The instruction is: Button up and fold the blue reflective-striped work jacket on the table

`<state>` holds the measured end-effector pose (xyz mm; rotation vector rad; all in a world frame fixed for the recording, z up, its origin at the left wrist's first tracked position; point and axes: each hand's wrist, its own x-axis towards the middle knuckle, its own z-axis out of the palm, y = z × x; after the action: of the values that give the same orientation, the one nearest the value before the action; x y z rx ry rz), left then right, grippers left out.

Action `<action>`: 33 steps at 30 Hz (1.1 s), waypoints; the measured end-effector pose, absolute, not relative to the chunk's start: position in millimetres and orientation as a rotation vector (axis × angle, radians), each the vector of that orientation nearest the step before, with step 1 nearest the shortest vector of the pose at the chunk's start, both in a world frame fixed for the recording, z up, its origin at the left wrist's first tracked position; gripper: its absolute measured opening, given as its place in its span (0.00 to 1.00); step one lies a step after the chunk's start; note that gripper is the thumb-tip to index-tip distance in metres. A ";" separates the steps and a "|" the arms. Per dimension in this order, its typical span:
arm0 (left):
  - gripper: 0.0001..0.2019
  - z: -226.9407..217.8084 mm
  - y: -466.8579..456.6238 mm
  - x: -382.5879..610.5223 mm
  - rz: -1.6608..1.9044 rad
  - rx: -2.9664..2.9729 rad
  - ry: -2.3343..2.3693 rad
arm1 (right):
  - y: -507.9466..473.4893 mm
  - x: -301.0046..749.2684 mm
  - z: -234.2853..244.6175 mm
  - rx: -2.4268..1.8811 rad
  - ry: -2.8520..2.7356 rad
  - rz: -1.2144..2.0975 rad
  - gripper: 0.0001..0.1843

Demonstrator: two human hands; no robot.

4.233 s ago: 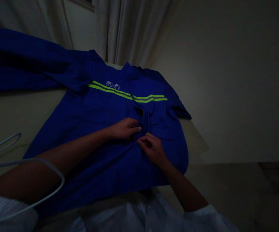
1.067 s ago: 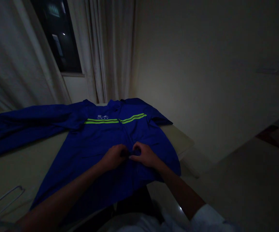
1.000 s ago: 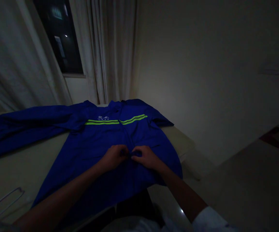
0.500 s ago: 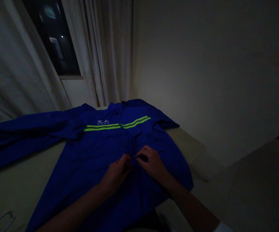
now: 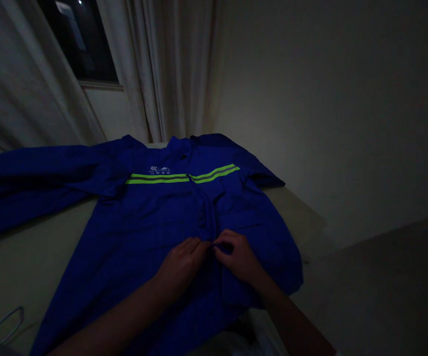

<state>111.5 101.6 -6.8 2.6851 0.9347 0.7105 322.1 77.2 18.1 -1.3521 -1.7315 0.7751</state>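
Note:
A blue work jacket [image 5: 154, 207] lies spread front side up, with a yellow-green reflective stripe [image 5: 158, 178] across its chest and a white printed logo above the stripe. At the middle of its front opening, my left hand [image 5: 184, 264] pinches the edge of the cloth. Right beside it, my right hand [image 5: 238, 254] grips the opposite edge between thumb and forefinger. The fingertips of both hands meet there, and any button or fastener between them is too dark and small to make out. Above the hands, the front placket is bunched and slightly raised.
The jacket rests on a pale table [image 5: 69, 237] whose right edge shows past the jacket. A wire hanger [image 5: 8, 326] lies at the lower left. Behind stand curtains [image 5: 177, 69], a dark window [image 5: 82, 39] and a plain wall [image 5: 310, 99].
The view has tilted down a little, so the jacket sits higher in the picture. My left hand has turned more knuckles-up, and the two hands' fingertips have drawn together on the front edge.

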 end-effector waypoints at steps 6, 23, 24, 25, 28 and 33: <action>0.11 1.5 100.8 112.7 0.673 2.695 0.987 | 75.3 318.3 30.0 -1.386 -1.969 0.732 0.07; 0.08 5.1 102.7 110.9 0.503 3.083 0.914 | 78.7 325.5 17.4 -1.290 -1.792 0.967 0.02; 0.08 5.3 102.8 111.0 0.512 3.090 0.914 | 79.1 325.9 15.1 -1.282 -1.789 0.964 0.01; 0.08 5.7 102.9 111.0 0.522 3.094 0.915 | 79.4 326.3 13.8 -1.274 -1.791 0.962 0.01; 0.09 7.6 103.3 111.3 0.553 3.103 0.911 | 79.9 326.4 14.5 -1.257 -1.794 0.961 0.01; 0.09 7.6 104.4 111.6 0.594 3.136 0.888 | 80.0 325.5 16.7 -1.264 -1.819 0.903 0.03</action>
<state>111.6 104.4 7.6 3.1357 0.8883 0.5937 325.5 80.0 16.7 -1.2638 -1.8193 0.9028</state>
